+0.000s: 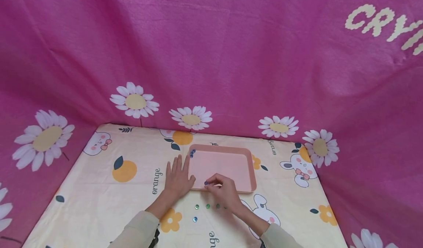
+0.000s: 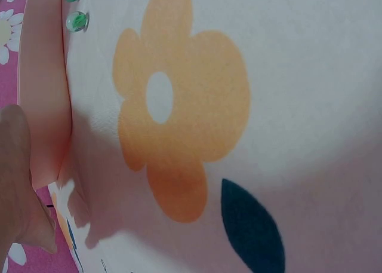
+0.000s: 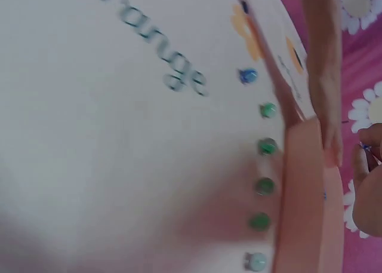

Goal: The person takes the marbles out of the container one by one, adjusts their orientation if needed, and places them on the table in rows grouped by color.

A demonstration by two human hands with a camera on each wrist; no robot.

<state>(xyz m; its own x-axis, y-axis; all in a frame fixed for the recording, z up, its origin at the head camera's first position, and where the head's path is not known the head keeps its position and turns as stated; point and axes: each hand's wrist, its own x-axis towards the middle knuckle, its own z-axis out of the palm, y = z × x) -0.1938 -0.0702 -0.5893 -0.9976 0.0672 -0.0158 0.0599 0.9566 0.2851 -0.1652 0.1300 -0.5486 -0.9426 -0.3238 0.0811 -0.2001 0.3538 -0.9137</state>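
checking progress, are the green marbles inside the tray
No, the green marbles lie in a row on the cloth outside the tray.

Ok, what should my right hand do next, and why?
I'd probably ease the pinched blue marble toward the far-left corner of the pink tray: your right hand holds it by the tray's near edge, and other blue marbles sit in that corner.

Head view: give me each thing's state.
Pink tray: upright on the cloth
Dark blue marbles: inside tray, far left corner
Green marbles: in a row outside the tray
Lone blue marble: on the cloth, outside
Left hand: outstretched at tray's left edge
Right hand: pinching a dark marble
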